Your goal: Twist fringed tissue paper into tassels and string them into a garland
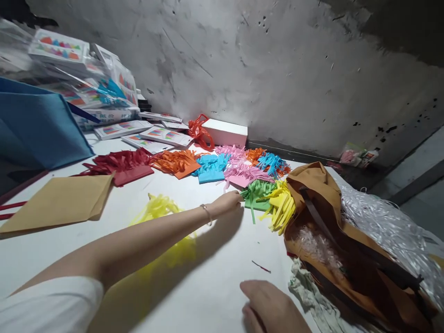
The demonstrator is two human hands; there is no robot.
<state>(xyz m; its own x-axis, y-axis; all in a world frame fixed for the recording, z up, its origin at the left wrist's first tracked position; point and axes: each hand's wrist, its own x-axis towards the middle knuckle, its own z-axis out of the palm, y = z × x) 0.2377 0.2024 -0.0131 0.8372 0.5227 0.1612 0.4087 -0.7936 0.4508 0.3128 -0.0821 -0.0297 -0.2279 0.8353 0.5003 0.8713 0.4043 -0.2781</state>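
My left hand (227, 204) stretches across the white table, fingers curled together at the left edge of a green fringed paper bundle (258, 194). Whether the fingertips grip its strands is hidden. Beside that bundle lies a yellow fringed bundle (281, 206). My right hand (274, 305) hovers low at the front, its fingers loosely bent and apart, with nothing visible in them. A thin dark twist of wire or string (261, 267) lies just beyond it. Under my left forearm spreads a translucent yellow heap (161, 206), partly covered by the arm.
Fringed bundles in dark red (133, 173), orange (178, 164), blue (211, 167) and pink (243, 175) form a row behind. A brown envelope (58, 201) and blue bag (38, 125) stand left. To the right are a brown bag (315, 199) and clear plastic strips (385, 226).
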